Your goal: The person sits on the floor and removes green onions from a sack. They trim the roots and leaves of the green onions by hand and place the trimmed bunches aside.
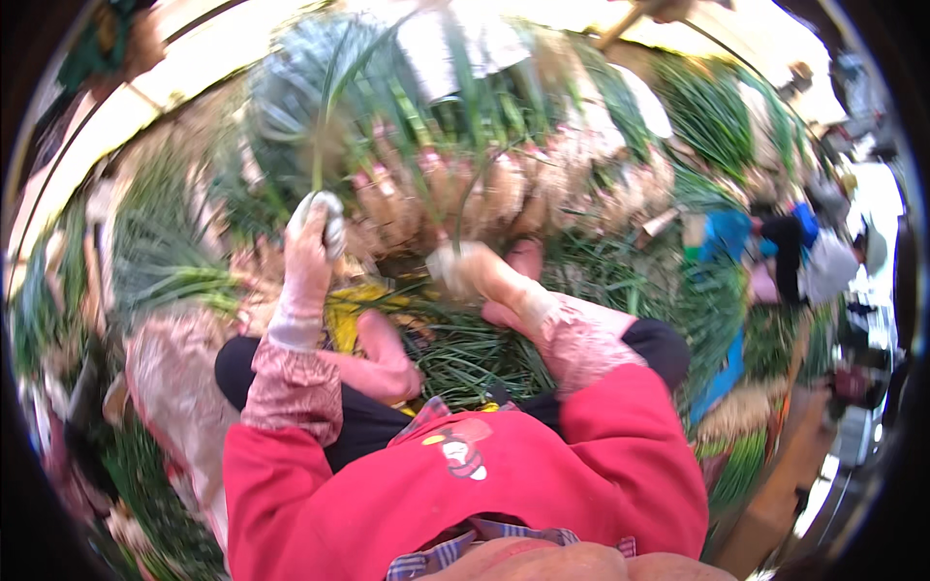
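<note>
My left hand (314, 232), in a white glove that leaves part of it bare, is raised and closed around a long green onion (317, 156) whose leaves point up and away. Lower and to the right, my gloved right hand (465, 269) is blurred by motion and closed on thin green leaves (459, 218). Just beyond both hands lies a row of green onions (436, 171) with pinkish stems and shaggy tan roots towards me. Loose green leaves (472, 356) cover the ground between my bare feet, over a yellow sheet (345, 312).
A pale sack (182, 370) lies by my left knee. More green onions (167, 254) are heaped at the left, and others (705, 116) at the far right. A person (821, 261) in a white top sits to the right, beside blue sheeting (726, 232).
</note>
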{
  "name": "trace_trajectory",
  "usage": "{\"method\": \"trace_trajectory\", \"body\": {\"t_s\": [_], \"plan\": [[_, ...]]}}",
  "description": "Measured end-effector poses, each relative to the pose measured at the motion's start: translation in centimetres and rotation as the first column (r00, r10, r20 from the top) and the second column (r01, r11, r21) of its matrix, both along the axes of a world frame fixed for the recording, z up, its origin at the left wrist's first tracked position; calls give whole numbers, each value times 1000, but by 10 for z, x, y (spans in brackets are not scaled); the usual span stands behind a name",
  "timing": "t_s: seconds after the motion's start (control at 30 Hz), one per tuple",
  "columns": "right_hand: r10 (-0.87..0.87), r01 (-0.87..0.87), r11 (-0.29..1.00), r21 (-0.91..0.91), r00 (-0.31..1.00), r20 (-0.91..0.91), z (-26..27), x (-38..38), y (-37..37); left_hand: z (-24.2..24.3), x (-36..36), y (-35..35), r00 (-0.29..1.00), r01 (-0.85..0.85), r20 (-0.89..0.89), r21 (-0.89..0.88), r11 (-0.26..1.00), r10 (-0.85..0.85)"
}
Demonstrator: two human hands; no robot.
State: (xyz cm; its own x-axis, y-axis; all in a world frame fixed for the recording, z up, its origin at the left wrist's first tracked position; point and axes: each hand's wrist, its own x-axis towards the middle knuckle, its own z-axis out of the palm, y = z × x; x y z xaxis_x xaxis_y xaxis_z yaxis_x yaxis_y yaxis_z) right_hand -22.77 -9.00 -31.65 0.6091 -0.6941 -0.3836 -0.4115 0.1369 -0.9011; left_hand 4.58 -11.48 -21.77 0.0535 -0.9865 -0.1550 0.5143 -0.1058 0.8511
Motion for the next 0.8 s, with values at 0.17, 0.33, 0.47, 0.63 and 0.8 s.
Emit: {"method": "trace_trajectory", "body": {"t_s": [0.17, 0.33, 0.47, 0.63, 0.8], "plan": [[140, -665, 359, -655, 732, -666, -9, -27, -41, -3, -7, -9, 922, 267, -295, 12, 964, -252], [-510, 118, 791, -600, 669, -541, 17, 27, -178, -17, -19, -17, 806, 488, -410, 53, 871, -426], [-637, 189, 550, -813, 725, -263, 53, 44, -159, -21, -22, -21, 945, 299, -201, 214, 930, -258], [-230, -97, 532, -841, 939, -254, 84, 59, -30, -32, -42, -12, 917, 270, 227, 250, 930, -327], [-401, 248, 877, 411, 849, 344, 78, 64, -46, -39, -41, 9, 952, 303, -70, 334, 892, -298]]}}
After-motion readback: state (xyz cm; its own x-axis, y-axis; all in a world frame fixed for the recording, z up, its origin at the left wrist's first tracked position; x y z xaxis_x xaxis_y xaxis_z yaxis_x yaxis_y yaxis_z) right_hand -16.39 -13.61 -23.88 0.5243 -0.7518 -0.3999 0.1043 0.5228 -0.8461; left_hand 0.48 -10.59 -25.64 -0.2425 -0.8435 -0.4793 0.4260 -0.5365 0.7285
